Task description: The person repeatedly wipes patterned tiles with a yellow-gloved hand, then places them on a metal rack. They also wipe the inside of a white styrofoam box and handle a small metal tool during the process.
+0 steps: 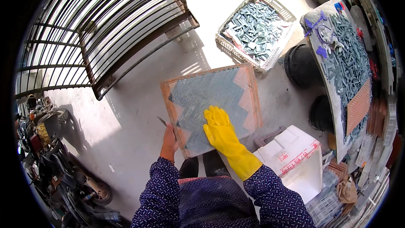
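A square orange tray (258, 114) lies tilted in front of me, holding grey-blue tile pieces in a zigzag pattern under a white mesh sheet (202, 101). My right hand (219, 124), in a yellow rubber glove, rests flat on the mesh with its fingers stretched out. At the tray's lower left edge is my bare left hand (169, 138), closed. A thin, dark, pointed blade (162, 121) juts from its fingers; the grip itself is mostly hidden. Whether this hand also grips the tray's rim, I cannot tell.
Beyond the tray stands a white plastic crate (274, 61) full of tile strips. A board (333, 76) on black buckets (306, 65) carries more strips at right. Near my right arm is a white foam box (291, 152). A metal rack (139, 59) and motorbikes (80, 185) stand left.
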`<state>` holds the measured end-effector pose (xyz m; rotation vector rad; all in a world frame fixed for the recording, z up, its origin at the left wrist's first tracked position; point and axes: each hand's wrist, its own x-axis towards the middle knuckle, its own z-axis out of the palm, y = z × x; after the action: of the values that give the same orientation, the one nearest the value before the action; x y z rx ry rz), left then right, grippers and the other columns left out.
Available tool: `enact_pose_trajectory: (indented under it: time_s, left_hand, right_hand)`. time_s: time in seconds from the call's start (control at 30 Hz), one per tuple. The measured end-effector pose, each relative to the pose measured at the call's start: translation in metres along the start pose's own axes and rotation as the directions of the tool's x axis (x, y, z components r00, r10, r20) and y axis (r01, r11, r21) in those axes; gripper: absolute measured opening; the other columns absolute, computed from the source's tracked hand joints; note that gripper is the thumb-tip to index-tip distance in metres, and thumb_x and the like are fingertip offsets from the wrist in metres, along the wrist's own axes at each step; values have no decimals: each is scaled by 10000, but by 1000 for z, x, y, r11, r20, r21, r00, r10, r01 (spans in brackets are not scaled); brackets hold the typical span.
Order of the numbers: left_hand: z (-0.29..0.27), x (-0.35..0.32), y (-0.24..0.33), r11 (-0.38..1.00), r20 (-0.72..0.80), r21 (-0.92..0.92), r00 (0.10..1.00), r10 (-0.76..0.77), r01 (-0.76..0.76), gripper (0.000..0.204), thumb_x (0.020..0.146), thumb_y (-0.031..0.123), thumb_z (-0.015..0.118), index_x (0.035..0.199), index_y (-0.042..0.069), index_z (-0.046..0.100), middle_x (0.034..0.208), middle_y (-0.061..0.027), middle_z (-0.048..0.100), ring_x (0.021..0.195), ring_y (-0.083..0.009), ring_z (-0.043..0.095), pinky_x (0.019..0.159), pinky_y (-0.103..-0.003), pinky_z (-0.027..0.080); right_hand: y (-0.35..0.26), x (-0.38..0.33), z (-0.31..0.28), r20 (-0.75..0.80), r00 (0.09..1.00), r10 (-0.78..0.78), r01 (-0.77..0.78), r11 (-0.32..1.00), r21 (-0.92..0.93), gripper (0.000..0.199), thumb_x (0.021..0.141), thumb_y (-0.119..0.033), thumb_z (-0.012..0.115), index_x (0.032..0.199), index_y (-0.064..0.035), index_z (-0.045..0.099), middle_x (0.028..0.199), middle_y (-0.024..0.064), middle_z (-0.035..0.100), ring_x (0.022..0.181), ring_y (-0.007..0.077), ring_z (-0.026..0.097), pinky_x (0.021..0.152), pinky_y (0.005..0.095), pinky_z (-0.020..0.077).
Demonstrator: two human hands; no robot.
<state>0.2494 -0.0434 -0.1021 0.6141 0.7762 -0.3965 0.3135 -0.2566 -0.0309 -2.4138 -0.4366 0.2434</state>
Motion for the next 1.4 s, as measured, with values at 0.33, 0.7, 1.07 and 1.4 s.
enact_pose_trajectory:
  time_s: [0.33, 0.7, 1.07, 1.4]
  left_hand:
    - [19, -11, 21, 969, 241, 114, 940, -242, 220, 584, 855, 318, 575, 1275, -28, 362, 1237, -144, 479, 1105, -268, 498, 947, -402, 416]
    - [84, -136, 41, 977, 350, -141, 931, -101, 159, 568, 864, 259, 550, 1313, -4, 322, 1277, -145, 447, 1138, -292, 469, 989, -440, 359]
    - [89, -251, 160, 849, 422, -388, 749, 510, -360, 576, 862, 354, 533, 1285, 5, 356, 1232, -139, 470, 1083, -326, 499, 857, -488, 456]
    - [135, -169, 263, 752, 619, -586, 432, 656, -301, 463, 804, 395, 616, 1103, 60, 504, 1056, -89, 541, 982, -254, 524, 834, -434, 436]
  right_hand:
    - [-14, -134, -67, 20, 918, 395, -365, 825, 431, 251, 860, -107, 544, 1080, 13, 566, 1067, 175, 601, 1006, 316, 569, 867, 336, 441]
    - [-40, -162, -167, -243, 892, 380, -258, 872, 417, 252, 889, -121, 495, 1067, 40, 572, 1058, 185, 608, 997, 299, 577, 855, 326, 437]
    - [-87, -142, -246, -347, 916, 202, -113, 959, 261, 275, 905, -135, 476, 1106, 36, 554, 1090, 198, 588, 1026, 312, 556, 875, 337, 428]
    - [-179, -106, -271, -435, 897, 76, -52, 996, 67, 277, 912, -132, 470, 1118, 34, 548, 1088, 208, 584, 1024, 319, 554, 872, 345, 433]
